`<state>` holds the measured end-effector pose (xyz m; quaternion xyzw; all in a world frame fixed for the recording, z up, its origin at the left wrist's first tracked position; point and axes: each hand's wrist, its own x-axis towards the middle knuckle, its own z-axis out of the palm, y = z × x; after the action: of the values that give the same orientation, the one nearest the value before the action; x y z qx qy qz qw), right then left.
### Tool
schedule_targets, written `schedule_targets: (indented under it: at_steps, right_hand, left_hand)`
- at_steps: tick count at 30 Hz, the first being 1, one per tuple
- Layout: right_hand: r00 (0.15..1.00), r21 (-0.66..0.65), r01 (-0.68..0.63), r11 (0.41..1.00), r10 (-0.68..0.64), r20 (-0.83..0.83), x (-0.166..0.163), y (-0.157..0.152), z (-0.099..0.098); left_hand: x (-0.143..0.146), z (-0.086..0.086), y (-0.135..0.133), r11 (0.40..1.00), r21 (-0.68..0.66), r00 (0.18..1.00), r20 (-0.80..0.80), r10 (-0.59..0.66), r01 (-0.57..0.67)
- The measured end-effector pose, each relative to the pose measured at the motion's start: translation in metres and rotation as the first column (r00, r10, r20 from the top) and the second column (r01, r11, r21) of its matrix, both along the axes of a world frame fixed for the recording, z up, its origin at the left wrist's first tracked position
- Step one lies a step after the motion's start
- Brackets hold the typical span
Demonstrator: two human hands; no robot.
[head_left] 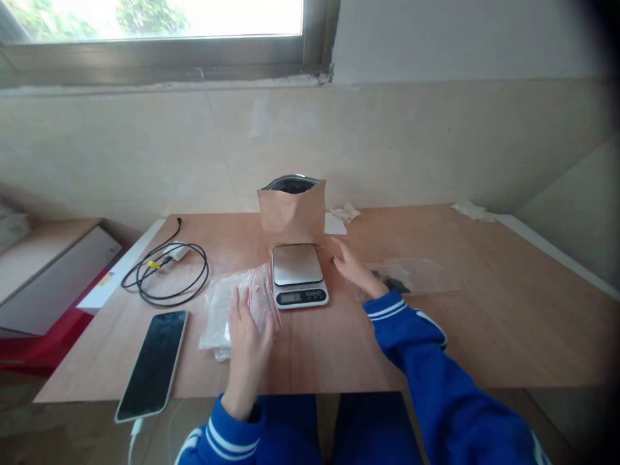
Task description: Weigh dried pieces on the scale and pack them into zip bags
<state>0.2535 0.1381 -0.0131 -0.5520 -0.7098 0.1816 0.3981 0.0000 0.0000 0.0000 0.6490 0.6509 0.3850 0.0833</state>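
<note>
My left hand (248, 332) lies over a stack of clear zip-lock bags (217, 300) with red seal strips, its fingers stretched out and apart. Just right of the stack is a small digital kitchen scale (297, 274) with a bare metal plate; its display is too small to read. Behind the scale a brown kraft paper pouch (293, 210) stands upright, its top gaping and its inside dark. My right hand (352, 266) reaches past the scale's right side, fingers extended, near the pouch's lower right corner. Partly behind my right wrist lies a clear bag (426, 276) with dark pieces in it.
Left on the table are a coiled black cable (206, 271), a white adapter (177, 251) and a phone (154, 361) with a white cord, overhanging the front edge. Crumpled tissue (345, 213) and white paper (334, 224) lie beside the pouch. Another tissue (472, 211) is at the back right.
</note>
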Motion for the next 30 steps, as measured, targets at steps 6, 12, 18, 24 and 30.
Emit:
schedule_targets:
  at_steps: [6,12,18,24,30]
  right_hand:
    - [0.989,0.029,-0.043,0.999,0.038,0.142,0.015,0.015,-0.071]
    - [0.989,0.025,-0.008,1.000,0.004,0.145,0.030,0.025,-0.064]
    - [0.992,0.104,-0.056,0.993,0.067,-0.103,-0.012,0.012,-0.031]
    - [0.958,0.072,-0.284,0.956,0.286,-0.017,-0.062,0.006,-0.025]
    - [0.980,0.299,-0.199,0.933,0.192,0.052,-0.064,0.006,0.025]
  left_hand:
    - [-0.022,-0.063,-0.018,0.996,-0.071,0.968,-0.248,0.036,-0.055]
    - [-0.051,-0.061,-0.010,0.993,-0.116,0.943,-0.330,-0.032,-0.007]
    - [-0.045,-0.068,-0.010,0.995,-0.098,0.924,-0.383,-0.009,-0.031]
    - [-0.037,-0.060,-0.014,0.988,-0.143,0.904,-0.427,-0.013,-0.054]
    - [-0.031,-0.055,-0.018,0.994,-0.089,0.859,-0.513,0.004,-0.057]
